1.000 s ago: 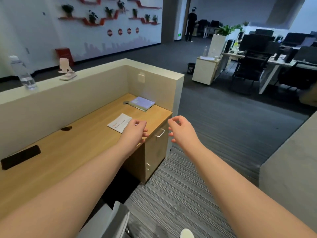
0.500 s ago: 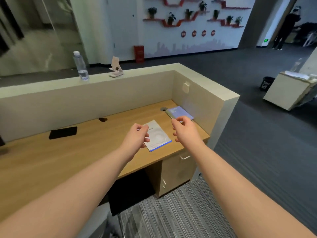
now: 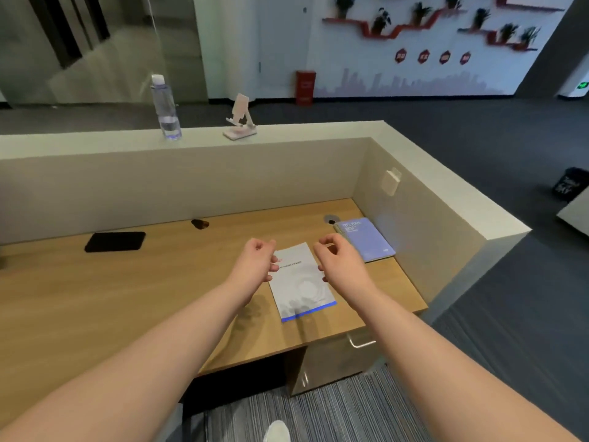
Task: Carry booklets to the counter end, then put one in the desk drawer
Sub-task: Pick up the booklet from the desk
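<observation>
Landmark: white booklet with a blue strip along its near edge (image 3: 301, 282), lying flat on the wooden desk top (image 3: 127, 298).

Writing: a short dark line of print on the white booklet's upper part, too small to read. Just right of it, beyond its far corner, lies a purple spiral-bound booklet (image 3: 366, 239) with pale cover lettering in two or three lines; blurred, not legible. Red hexagonal wall signs (image 3: 432, 57) far behind carry characters I cannot make out.

Hidden or cut off: the drawer unit (image 3: 338, 358) below and right of the booklet shows only part of its front and one metal handle under the desk edge.

Grip: left hand (image 3: 255, 266) at the booklet's left edge, right hand (image 3: 339, 266) at its right edge. Both have fingers loosely curled and hold nothing; whether fingertips touch the cover, I cannot tell.

Left of the booklet: a flat black phone (image 3: 115, 241).
</observation>
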A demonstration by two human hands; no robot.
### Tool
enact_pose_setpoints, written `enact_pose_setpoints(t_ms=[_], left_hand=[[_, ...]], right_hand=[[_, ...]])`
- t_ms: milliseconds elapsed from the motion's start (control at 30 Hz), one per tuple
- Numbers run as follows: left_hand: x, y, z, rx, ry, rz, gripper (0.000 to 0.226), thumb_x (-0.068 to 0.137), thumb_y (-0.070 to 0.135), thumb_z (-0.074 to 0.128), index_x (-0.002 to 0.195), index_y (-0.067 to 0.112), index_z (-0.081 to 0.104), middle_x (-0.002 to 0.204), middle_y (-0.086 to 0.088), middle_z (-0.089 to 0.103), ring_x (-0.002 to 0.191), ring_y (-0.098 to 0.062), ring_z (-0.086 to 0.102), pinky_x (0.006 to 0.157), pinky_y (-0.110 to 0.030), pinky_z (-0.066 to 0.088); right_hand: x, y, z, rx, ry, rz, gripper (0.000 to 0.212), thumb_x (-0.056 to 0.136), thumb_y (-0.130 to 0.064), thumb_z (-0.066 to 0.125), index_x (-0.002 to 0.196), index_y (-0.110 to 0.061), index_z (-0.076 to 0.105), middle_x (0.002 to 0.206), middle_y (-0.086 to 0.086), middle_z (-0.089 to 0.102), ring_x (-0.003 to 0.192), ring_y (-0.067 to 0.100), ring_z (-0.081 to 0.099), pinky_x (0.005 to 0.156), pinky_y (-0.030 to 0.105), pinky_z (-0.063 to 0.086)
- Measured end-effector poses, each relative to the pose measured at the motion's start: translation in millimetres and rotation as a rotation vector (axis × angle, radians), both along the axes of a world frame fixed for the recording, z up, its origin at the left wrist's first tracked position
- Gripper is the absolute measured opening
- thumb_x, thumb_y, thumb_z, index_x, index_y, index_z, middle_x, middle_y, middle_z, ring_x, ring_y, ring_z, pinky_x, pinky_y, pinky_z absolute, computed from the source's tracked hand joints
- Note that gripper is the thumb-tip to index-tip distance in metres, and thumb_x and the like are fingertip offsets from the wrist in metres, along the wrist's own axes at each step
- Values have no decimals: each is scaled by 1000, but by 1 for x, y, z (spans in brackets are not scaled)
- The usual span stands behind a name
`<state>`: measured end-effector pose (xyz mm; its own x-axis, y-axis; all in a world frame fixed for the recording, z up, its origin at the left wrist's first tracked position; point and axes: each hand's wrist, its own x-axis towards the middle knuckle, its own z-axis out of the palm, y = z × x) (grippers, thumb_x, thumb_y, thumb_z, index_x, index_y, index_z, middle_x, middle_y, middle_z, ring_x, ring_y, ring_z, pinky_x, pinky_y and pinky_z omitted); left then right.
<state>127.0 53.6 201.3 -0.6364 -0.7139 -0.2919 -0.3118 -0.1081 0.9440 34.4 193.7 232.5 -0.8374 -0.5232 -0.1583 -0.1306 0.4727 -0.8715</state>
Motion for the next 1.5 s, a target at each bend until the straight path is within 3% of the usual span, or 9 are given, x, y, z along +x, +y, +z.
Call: enact_pose_setpoints(t_ms=[133, 300, 600, 733, 867, 1000, 1200, 1333, 1500], left_hand=[[-65, -20, -28, 41, -17, -45, 14, 99, 33, 48, 95, 20, 51, 94, -5, 62, 77, -19, 64, 69, -34, 49], [-121, -35, -56, 92, -75, -57, 23, 98, 35, 48, 106, 15, 53, 95, -3, 64, 81, -18, 66, 71, -35, 51], [-133, -60, -111, 137, -244, 126, 35, 97, 43, 49, 111, 11, 55, 91, -2, 64, 78, -22, 60, 74, -39, 52], [-135, -65, -124, 128, -307, 221, 36, 93, 48, 50, 101, 14, 55, 84, -1, 64, 74, -23, 58, 73, -38, 51], [-133, -66, -141, 83, -389, 281, 26, 98, 36, 54, 85, 14, 47, 77, 0, 52, 63, -19, 44, 59, -33, 35], [-133, -66, -168, 69, -487, 354, 25, 95, 35, 56, 92, 10, 54, 102, -12, 62, 69, -21, 51, 57, -31, 37], [-135, -48, -205, 185, -559, 373, 47, 85, 50, 55, 110, 10, 55, 123, -17, 58, 91, -34, 63, 80, -38, 53], [-140, -44, -220, 194, -592, 376, 60, 67, 49, 56, 113, 10, 56, 123, -18, 59, 108, -43, 64, 94, -51, 54], [-143, -45, -213, 200, -649, 351, 62, 71, 36, 60, 125, 7, 55, 125, -16, 55, 109, -39, 62, 93, -46, 54]], right_hand=[[-59, -20, -17, 76, 21, 13, 34, 97, -38, 53, 125, -20, 58, 101, 2, 67, 93, 25, 69, 86, 47, 56], [-113, -43, -48, 104, 7, 5, 33, 98, -37, 54, 125, -19, 59, 95, 1, 66, 95, 27, 68, 86, 46, 56], [-164, -80, -110, 171, -46, 94, 32, 100, -30, 55, 125, -11, 59, 81, -4, 60, 66, 11, 55, 61, 27, 43], [-184, -88, -136, 203, -106, 129, 34, 99, -29, 55, 128, -10, 58, 92, 1, 62, 77, 19, 58, 61, 30, 42], [-201, -94, -164, 234, -139, 141, 37, 98, -24, 54, 132, -7, 55, 89, 0, 60, 73, 16, 57, 58, 29, 42], [-207, -97, -198, 307, -186, 155, 44, 97, -28, 52, 136, -8, 51, 124, 13, 61, 103, 33, 64, 77, 33, 46], [-208, -91, -230, 488, -225, 183, 42, 93, -28, 54, 130, -8, 51, 126, 16, 53, 107, 41, 61, 90, 49, 54], [-209, -94, -240, 498, -248, 206, 38, 93, -20, 55, 127, -5, 54, 111, 8, 51, 103, 36, 61, 80, 38, 50], [-212, -100, -249, 506, -248, 199, 16, 88, -16, 58, 100, -7, 55, 114, 18, 64, 88, 32, 58, 70, 33, 42]])
